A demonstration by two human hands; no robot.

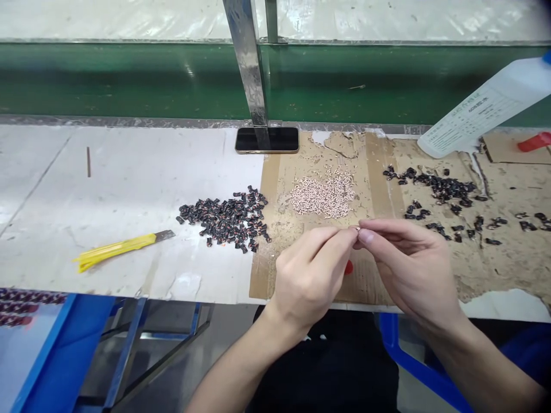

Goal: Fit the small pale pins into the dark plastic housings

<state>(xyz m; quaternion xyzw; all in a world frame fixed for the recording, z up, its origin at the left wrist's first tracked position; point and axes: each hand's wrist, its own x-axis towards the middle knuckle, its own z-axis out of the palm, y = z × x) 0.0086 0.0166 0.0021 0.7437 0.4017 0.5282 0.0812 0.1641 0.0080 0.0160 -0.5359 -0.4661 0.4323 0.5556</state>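
Note:
My left hand (pixel 307 275) and my right hand (pixel 413 269) meet fingertip to fingertip above the cardboard. Each is closed in a pinch. A tiny copper-coloured glint shows between the fingertips, but the piece itself is too small and covered to name. Just beyond my fingers lies a pile of tiny copper-coloured pieces (pixel 322 195). To the left is a heap of small black parts with copper-coloured bits (pixel 228 218). More black parts (pixel 447 188) are scattered on the right. A red round object (pixel 348 267) is partly hidden by my left hand.
A yellow-handled blade (pixel 124 248) lies at the left. A phone (pixel 267 140) rests at the foot of a metal post (pixel 247 57). At the right, a white bottle (pixel 486 106) leans over the cardboard near a red cap-like object (pixel 534 141). Below left stands a blue-edged tray (pixel 55 350).

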